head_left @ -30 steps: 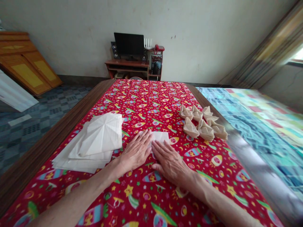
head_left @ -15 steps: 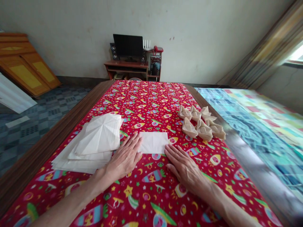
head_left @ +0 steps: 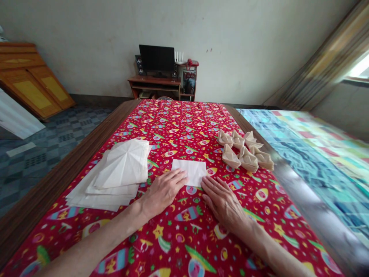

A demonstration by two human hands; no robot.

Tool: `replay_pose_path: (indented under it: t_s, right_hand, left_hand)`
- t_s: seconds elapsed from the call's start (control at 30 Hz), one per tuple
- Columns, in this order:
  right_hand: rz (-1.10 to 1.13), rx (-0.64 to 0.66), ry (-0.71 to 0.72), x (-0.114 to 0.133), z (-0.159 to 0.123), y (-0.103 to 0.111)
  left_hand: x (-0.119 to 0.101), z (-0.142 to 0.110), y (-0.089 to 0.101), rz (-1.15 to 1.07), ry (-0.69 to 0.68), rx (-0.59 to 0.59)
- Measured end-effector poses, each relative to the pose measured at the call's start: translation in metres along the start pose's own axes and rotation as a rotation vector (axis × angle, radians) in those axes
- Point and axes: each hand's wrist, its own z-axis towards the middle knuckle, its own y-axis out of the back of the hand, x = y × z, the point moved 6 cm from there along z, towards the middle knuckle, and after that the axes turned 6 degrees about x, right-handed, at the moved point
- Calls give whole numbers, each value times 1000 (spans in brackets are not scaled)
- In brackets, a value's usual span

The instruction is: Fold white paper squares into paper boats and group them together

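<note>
A white folded sheet of paper (head_left: 194, 169) lies flat on the red patterned cloth in front of me. My left hand (head_left: 165, 188) rests with its fingertips over the paper's lower left part, covering that corner. Fingers outstretched, my right hand (head_left: 221, 198) lies flat with its fingertips at the lower right edge. To the left sits a stack of creased white paper sheets (head_left: 121, 165), the top one marked with fold lines that fan out from a point. Several folded beige paper shapes (head_left: 248, 157) stand grouped on the right.
The red cloth (head_left: 184, 130) covers a long brown table (head_left: 31, 182). Beyond its far end stands a small desk (head_left: 154, 80) with a monitor (head_left: 157, 60). A bed with a patchwork cover (head_left: 300, 146) adjoins the right side, and a wooden cabinet (head_left: 37, 84) is at the left.
My left hand has slid right, from the paper's left edge onto its lower left part. My right hand has stayed about where it was.
</note>
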Motion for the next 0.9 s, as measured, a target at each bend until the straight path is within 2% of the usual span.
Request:
replay_pose_path:
  t_s: [0.2,0.33,0.47,0.6,0.77,0.9]
  right_hand:
    - [0,-5,-7,-2,0,1]
    - [-91,-26,-55,-2,1,-3]
    - [-177,-70,-45,11,6,-5]
    - [-196,-1,44,26,22,-6]
    - [-70,64,111,23,38,-5]
    - [150,-54,179,13,40,-3]
  left_hand:
    - [14,-3,0,47,32,-59]
    - [21,-5,0,99,45,-47]
    - [14,-5,2,196,31,-89]
    - [0,-7,3,253,-12,-105]
    - [-5,-15,8,214,-30,-142]
    - [9,-19,10,127,30,-180]
